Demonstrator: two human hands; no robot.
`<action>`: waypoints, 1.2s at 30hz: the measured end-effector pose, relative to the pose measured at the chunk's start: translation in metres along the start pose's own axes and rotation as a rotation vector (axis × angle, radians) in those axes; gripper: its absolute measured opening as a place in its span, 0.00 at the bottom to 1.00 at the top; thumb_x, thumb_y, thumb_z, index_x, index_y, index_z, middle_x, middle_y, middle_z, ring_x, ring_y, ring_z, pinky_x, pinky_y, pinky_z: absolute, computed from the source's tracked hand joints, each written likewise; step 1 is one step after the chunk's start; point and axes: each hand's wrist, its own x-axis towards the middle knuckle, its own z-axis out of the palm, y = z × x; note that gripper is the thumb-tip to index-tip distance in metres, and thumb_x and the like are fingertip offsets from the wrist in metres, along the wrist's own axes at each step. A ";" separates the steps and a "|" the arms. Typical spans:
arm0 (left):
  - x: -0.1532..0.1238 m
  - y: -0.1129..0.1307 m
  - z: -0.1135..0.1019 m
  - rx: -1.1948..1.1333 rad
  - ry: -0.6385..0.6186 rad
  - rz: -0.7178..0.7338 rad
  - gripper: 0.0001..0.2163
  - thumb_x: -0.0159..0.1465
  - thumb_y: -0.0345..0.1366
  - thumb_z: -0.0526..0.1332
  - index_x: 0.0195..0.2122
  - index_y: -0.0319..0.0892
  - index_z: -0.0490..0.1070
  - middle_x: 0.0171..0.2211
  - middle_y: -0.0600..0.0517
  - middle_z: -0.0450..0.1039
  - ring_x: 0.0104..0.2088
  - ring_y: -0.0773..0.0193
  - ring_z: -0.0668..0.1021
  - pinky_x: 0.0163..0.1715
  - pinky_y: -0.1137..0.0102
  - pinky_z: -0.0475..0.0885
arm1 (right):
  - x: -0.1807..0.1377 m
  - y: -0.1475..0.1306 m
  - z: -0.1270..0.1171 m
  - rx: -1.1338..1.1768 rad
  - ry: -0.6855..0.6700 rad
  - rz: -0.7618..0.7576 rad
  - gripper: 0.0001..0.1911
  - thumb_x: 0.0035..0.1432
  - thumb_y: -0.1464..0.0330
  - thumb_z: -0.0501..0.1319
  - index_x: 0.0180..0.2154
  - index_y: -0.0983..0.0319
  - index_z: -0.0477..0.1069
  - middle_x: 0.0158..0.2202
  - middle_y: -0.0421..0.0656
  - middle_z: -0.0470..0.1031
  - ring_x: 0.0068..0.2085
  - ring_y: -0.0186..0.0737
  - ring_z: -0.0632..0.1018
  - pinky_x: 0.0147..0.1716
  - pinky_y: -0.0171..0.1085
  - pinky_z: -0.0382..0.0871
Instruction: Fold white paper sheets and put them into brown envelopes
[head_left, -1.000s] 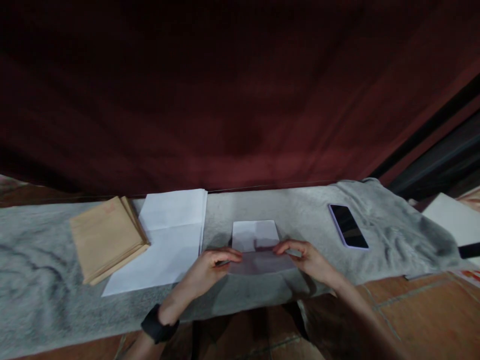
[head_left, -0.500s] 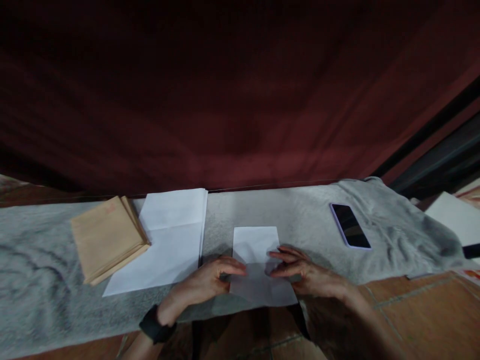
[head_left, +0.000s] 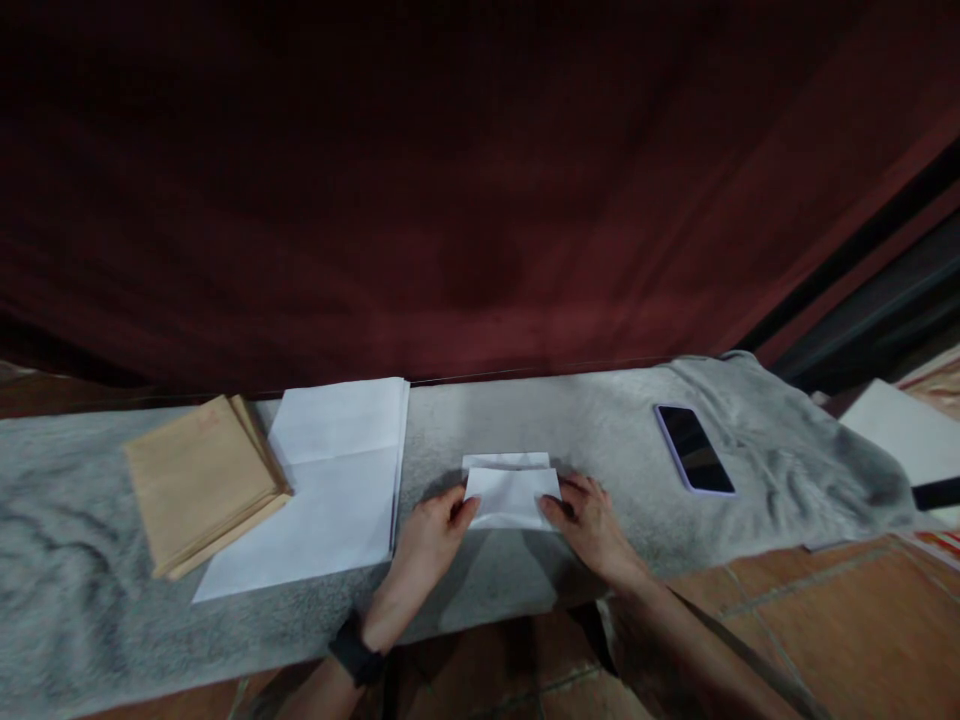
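A white sheet of paper (head_left: 511,498), its near part folded up over the far part, lies on the grey cloth in front of me. At its left edge my left hand (head_left: 433,530) grips it, thumb on top and fingers tucked under or behind. My right hand (head_left: 595,525) pinches the right edge the same way, its thumb on the folded flap. A narrow strip of the back layer shows beyond the flap. Left of my hands lies a stack of white paper sheets (head_left: 337,490) with a crease across the top one.
Several brown envelopes (head_left: 202,480) overlap the left part of the paper stack. A phone (head_left: 696,450) in a lilac case rests at the right on the grey cloth (head_left: 600,420). A dark red curtain (head_left: 480,250) hangs behind. Tiled floor (head_left: 847,610) shows along the front edge.
The near part of the paper has been folded upward and away from me, so the sheet looks much shorter. Both hands have moved to its side edges and closed on them.
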 end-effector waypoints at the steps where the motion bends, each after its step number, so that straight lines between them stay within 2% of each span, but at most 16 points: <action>1: 0.001 0.001 0.002 0.007 0.031 -0.019 0.11 0.64 0.42 0.61 0.26 0.46 0.74 0.21 0.54 0.71 0.23 0.63 0.72 0.27 0.70 0.59 | 0.001 -0.001 0.003 -0.055 0.029 0.018 0.15 0.66 0.56 0.59 0.34 0.56 0.79 0.42 0.47 0.77 0.46 0.51 0.75 0.48 0.52 0.69; 3: 0.003 0.003 0.004 -0.023 0.064 -0.050 0.12 0.64 0.42 0.61 0.24 0.46 0.71 0.20 0.55 0.68 0.22 0.64 0.71 0.26 0.71 0.59 | 0.002 -0.002 0.005 -0.119 0.059 0.033 0.15 0.66 0.56 0.60 0.31 0.57 0.76 0.41 0.46 0.77 0.46 0.51 0.73 0.45 0.51 0.68; 5: 0.006 0.004 0.005 -0.098 0.040 -0.073 0.14 0.64 0.44 0.60 0.23 0.45 0.70 0.19 0.56 0.65 0.21 0.65 0.69 0.24 0.71 0.59 | 0.005 -0.003 0.006 -0.137 0.063 0.036 0.16 0.66 0.57 0.60 0.28 0.57 0.74 0.39 0.46 0.76 0.44 0.50 0.72 0.44 0.49 0.67; 8: 0.007 0.005 0.001 -0.331 -0.141 -0.138 0.16 0.61 0.51 0.63 0.28 0.43 0.74 0.19 0.57 0.66 0.18 0.68 0.65 0.20 0.72 0.58 | 0.008 -0.003 0.004 -0.122 0.047 0.051 0.16 0.65 0.58 0.61 0.27 0.57 0.74 0.39 0.46 0.76 0.44 0.50 0.72 0.44 0.49 0.67; 11: 0.005 0.002 -0.005 -0.548 -0.329 -0.210 0.20 0.53 0.52 0.70 0.37 0.40 0.78 0.23 0.57 0.72 0.16 0.72 0.62 0.16 0.73 0.57 | 0.009 -0.001 -0.002 -0.011 -0.015 0.060 0.12 0.63 0.57 0.63 0.33 0.56 0.79 0.41 0.45 0.77 0.46 0.50 0.73 0.47 0.51 0.67; 13: 0.003 0.002 -0.008 -0.582 -0.327 -0.225 0.22 0.52 0.51 0.71 0.40 0.39 0.78 0.25 0.55 0.75 0.15 0.74 0.63 0.15 0.74 0.57 | 0.009 0.001 -0.007 0.124 -0.091 0.033 0.10 0.62 0.57 0.65 0.38 0.54 0.81 0.41 0.44 0.78 0.47 0.50 0.75 0.50 0.51 0.67; 15: 0.001 0.004 -0.010 -0.589 -0.258 -0.204 0.21 0.54 0.50 0.71 0.40 0.39 0.78 0.27 0.53 0.78 0.16 0.71 0.70 0.17 0.74 0.63 | 0.008 0.002 -0.015 0.279 -0.149 -0.025 0.11 0.62 0.57 0.65 0.40 0.55 0.80 0.40 0.43 0.79 0.46 0.48 0.77 0.50 0.49 0.70; 18: -0.006 0.012 -0.015 -0.552 -0.072 -0.038 0.14 0.60 0.47 0.67 0.37 0.40 0.78 0.33 0.48 0.82 0.30 0.60 0.82 0.30 0.69 0.76 | 0.006 -0.001 -0.027 0.420 -0.061 -0.122 0.12 0.65 0.56 0.62 0.39 0.57 0.79 0.38 0.43 0.80 0.42 0.44 0.79 0.44 0.43 0.73; 21: -0.017 0.020 -0.024 -0.403 0.128 0.305 0.07 0.64 0.37 0.63 0.39 0.43 0.80 0.45 0.47 0.83 0.46 0.56 0.82 0.48 0.63 0.77 | 0.003 -0.008 -0.040 0.441 0.130 -0.288 0.09 0.68 0.60 0.61 0.42 0.56 0.77 0.43 0.44 0.81 0.47 0.45 0.79 0.48 0.44 0.73; 24: -0.023 0.018 -0.033 -0.257 0.130 0.584 0.13 0.64 0.27 0.59 0.45 0.46 0.80 0.55 0.48 0.78 0.54 0.57 0.79 0.56 0.62 0.74 | 0.001 -0.010 -0.049 0.347 0.222 -0.418 0.07 0.68 0.68 0.59 0.44 0.55 0.75 0.50 0.44 0.80 0.55 0.46 0.77 0.53 0.47 0.71; 26: -0.022 0.011 -0.035 -0.158 0.056 0.623 0.18 0.63 0.23 0.56 0.47 0.46 0.79 0.56 0.49 0.78 0.55 0.59 0.79 0.55 0.63 0.75 | 0.002 -0.007 -0.050 0.245 0.158 -0.452 0.09 0.68 0.72 0.57 0.44 0.55 0.75 0.51 0.44 0.80 0.56 0.45 0.77 0.55 0.48 0.69; 31: -0.013 -0.009 -0.023 0.098 -0.133 0.493 0.22 0.58 0.18 0.55 0.44 0.48 0.81 0.50 0.51 0.82 0.51 0.59 0.80 0.53 0.61 0.76 | 0.004 0.001 -0.038 0.047 -0.167 -0.441 0.17 0.62 0.80 0.57 0.46 0.56 0.76 0.45 0.42 0.82 0.48 0.41 0.80 0.55 0.46 0.67; 34: -0.010 -0.011 -0.018 0.135 -0.162 0.437 0.21 0.57 0.18 0.60 0.44 0.48 0.82 0.47 0.51 0.82 0.50 0.58 0.79 0.52 0.61 0.76 | 0.002 0.001 -0.030 -0.002 -0.248 -0.376 0.22 0.61 0.79 0.58 0.52 0.54 0.76 0.49 0.42 0.80 0.52 0.41 0.78 0.55 0.44 0.67; 36: -0.006 -0.010 -0.018 0.108 -0.142 0.387 0.21 0.57 0.20 0.63 0.48 0.48 0.81 0.47 0.50 0.82 0.50 0.58 0.78 0.51 0.62 0.75 | 0.001 0.002 -0.026 -0.002 -0.267 -0.337 0.20 0.63 0.76 0.60 0.52 0.52 0.76 0.55 0.42 0.78 0.55 0.42 0.77 0.57 0.45 0.66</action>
